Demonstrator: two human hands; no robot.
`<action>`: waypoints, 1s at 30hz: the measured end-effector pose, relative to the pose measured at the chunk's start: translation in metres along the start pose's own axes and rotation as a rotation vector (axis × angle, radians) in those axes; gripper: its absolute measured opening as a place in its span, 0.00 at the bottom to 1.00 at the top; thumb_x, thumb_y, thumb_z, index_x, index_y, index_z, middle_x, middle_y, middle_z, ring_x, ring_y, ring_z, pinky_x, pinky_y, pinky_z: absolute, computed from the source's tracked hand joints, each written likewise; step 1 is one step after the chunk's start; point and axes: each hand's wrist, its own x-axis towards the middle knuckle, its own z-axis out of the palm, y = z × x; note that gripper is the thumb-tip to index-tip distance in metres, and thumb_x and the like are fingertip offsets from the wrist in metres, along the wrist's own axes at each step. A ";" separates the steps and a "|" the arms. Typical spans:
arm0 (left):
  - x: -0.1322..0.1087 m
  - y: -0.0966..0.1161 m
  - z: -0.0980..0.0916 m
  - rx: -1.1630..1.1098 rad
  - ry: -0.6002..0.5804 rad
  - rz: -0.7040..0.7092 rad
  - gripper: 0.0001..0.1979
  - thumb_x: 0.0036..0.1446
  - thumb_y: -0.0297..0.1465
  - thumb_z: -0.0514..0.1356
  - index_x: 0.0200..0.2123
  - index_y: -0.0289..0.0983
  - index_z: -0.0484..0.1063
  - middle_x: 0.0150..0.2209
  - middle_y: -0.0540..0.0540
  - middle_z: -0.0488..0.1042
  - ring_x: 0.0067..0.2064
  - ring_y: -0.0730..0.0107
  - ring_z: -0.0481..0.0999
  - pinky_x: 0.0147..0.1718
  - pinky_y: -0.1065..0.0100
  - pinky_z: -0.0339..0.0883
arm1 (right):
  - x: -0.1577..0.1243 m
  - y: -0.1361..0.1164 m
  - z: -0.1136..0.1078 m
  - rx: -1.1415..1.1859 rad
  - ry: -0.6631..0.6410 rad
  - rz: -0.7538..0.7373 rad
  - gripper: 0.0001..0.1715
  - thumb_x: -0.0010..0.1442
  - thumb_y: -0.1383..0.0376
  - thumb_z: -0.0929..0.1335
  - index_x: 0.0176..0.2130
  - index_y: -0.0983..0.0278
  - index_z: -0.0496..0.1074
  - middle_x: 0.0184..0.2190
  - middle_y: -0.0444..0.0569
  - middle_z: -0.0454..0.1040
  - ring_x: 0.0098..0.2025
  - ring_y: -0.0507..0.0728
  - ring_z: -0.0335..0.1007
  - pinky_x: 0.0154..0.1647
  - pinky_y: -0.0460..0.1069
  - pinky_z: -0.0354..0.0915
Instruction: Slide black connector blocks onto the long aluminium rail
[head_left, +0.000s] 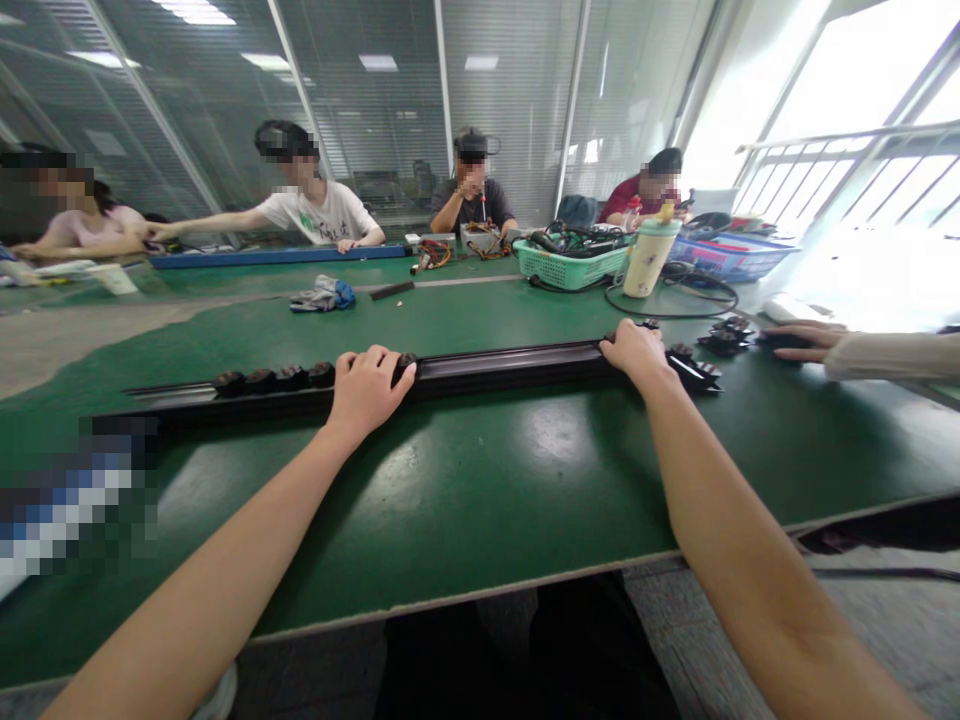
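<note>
A long black rail (517, 366) with a shiny groove lies across the green table in front of me. My left hand (367, 385) is curled over its middle, with a small dark round piece (406, 362) at the thumb and fingers. To the left of that hand, several similar dark pieces (291, 376) sit in a row along the rail. My right hand (636, 352) is closed around the rail's right end; its fingertips are partly hidden. Just beyond it lie black pieces (696, 370) and another small cluster of dark parts (726, 336).
A co-worker's hand (806, 338) rests at the right. Farther back stand a green basket (574, 265) of cables, a cream tumbler (651, 258) and a blue basket (739, 257). Gloves (324, 294) lie behind the rail. Several people sit across the table (480, 480).
</note>
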 end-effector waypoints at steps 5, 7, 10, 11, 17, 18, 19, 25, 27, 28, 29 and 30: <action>0.000 0.000 0.000 -0.012 -0.001 -0.006 0.25 0.70 0.45 0.45 0.49 0.38 0.76 0.50 0.36 0.76 0.52 0.51 0.74 0.56 0.50 0.55 | 0.004 0.001 0.003 0.023 -0.001 0.002 0.28 0.67 0.59 0.65 0.60 0.73 0.68 0.56 0.70 0.73 0.60 0.70 0.67 0.57 0.59 0.63; 0.000 0.000 0.000 -0.014 0.001 -0.008 0.25 0.70 0.45 0.45 0.49 0.37 0.76 0.50 0.36 0.76 0.52 0.50 0.74 0.56 0.50 0.56 | 0.006 0.002 0.005 0.039 0.005 0.001 0.27 0.67 0.59 0.65 0.59 0.72 0.69 0.55 0.69 0.73 0.60 0.69 0.67 0.57 0.59 0.63; 0.000 0.000 0.000 -0.009 -0.002 -0.006 0.25 0.70 0.45 0.45 0.49 0.37 0.76 0.51 0.36 0.76 0.52 0.50 0.74 0.56 0.50 0.56 | 0.009 0.005 0.006 0.064 0.014 -0.001 0.25 0.66 0.58 0.67 0.57 0.70 0.71 0.53 0.67 0.75 0.59 0.68 0.69 0.57 0.58 0.64; 0.000 0.000 0.000 -0.007 -0.003 -0.006 0.25 0.70 0.45 0.45 0.49 0.37 0.76 0.51 0.36 0.76 0.52 0.50 0.74 0.55 0.49 0.56 | 0.011 0.006 0.007 0.070 0.018 -0.006 0.25 0.66 0.58 0.67 0.57 0.70 0.72 0.52 0.66 0.76 0.58 0.68 0.70 0.57 0.58 0.65; 0.000 0.000 0.000 -0.017 0.002 -0.008 0.25 0.70 0.45 0.46 0.50 0.38 0.76 0.50 0.36 0.76 0.52 0.50 0.74 0.55 0.49 0.56 | 0.020 0.015 0.007 0.053 0.033 -0.082 0.19 0.63 0.59 0.70 0.48 0.69 0.79 0.46 0.61 0.80 0.50 0.64 0.76 0.53 0.54 0.67; 0.000 0.001 0.000 -0.019 0.002 -0.009 0.24 0.69 0.45 0.46 0.49 0.38 0.76 0.50 0.36 0.76 0.52 0.51 0.74 0.55 0.49 0.56 | 0.020 0.016 0.007 0.043 0.044 -0.084 0.18 0.63 0.59 0.70 0.47 0.69 0.80 0.46 0.61 0.80 0.50 0.64 0.76 0.53 0.54 0.68; 0.000 0.001 -0.001 -0.020 0.002 -0.011 0.24 0.69 0.45 0.46 0.49 0.38 0.76 0.50 0.36 0.76 0.52 0.51 0.74 0.55 0.49 0.56 | 0.021 0.017 0.007 0.035 0.054 -0.082 0.18 0.63 0.59 0.71 0.47 0.69 0.80 0.46 0.61 0.81 0.49 0.63 0.76 0.52 0.53 0.68; 0.000 0.001 -0.001 -0.026 0.002 -0.009 0.24 0.70 0.45 0.46 0.49 0.38 0.77 0.50 0.36 0.76 0.52 0.50 0.74 0.56 0.49 0.56 | 0.019 0.019 0.005 0.026 0.064 -0.064 0.19 0.63 0.59 0.71 0.48 0.70 0.80 0.46 0.61 0.81 0.49 0.63 0.77 0.51 0.53 0.68; 0.000 0.001 -0.001 -0.028 0.004 -0.009 0.24 0.70 0.45 0.46 0.49 0.38 0.77 0.50 0.36 0.76 0.52 0.50 0.74 0.56 0.49 0.56 | 0.018 0.020 0.004 0.035 0.059 -0.056 0.19 0.63 0.60 0.71 0.48 0.70 0.80 0.46 0.62 0.80 0.50 0.63 0.77 0.51 0.53 0.68; 0.000 0.001 -0.001 -0.029 0.004 -0.010 0.24 0.70 0.45 0.46 0.49 0.38 0.76 0.50 0.36 0.76 0.52 0.51 0.74 0.56 0.49 0.56 | 0.018 0.020 0.003 0.039 0.054 -0.052 0.19 0.63 0.60 0.71 0.48 0.70 0.80 0.46 0.62 0.80 0.50 0.64 0.76 0.51 0.53 0.68; 0.000 0.001 -0.001 -0.028 0.005 -0.011 0.24 0.70 0.45 0.46 0.49 0.38 0.76 0.50 0.36 0.76 0.52 0.51 0.74 0.56 0.49 0.56 | 0.018 0.019 0.003 0.042 0.050 -0.051 0.19 0.63 0.60 0.71 0.48 0.70 0.80 0.46 0.62 0.80 0.50 0.64 0.76 0.52 0.53 0.68; 0.000 0.001 -0.001 -0.026 0.003 -0.011 0.25 0.70 0.45 0.46 0.49 0.38 0.76 0.50 0.37 0.76 0.52 0.51 0.74 0.56 0.50 0.56 | 0.018 0.019 0.003 0.044 0.046 -0.050 0.18 0.64 0.60 0.70 0.48 0.69 0.80 0.46 0.62 0.80 0.50 0.63 0.76 0.52 0.53 0.68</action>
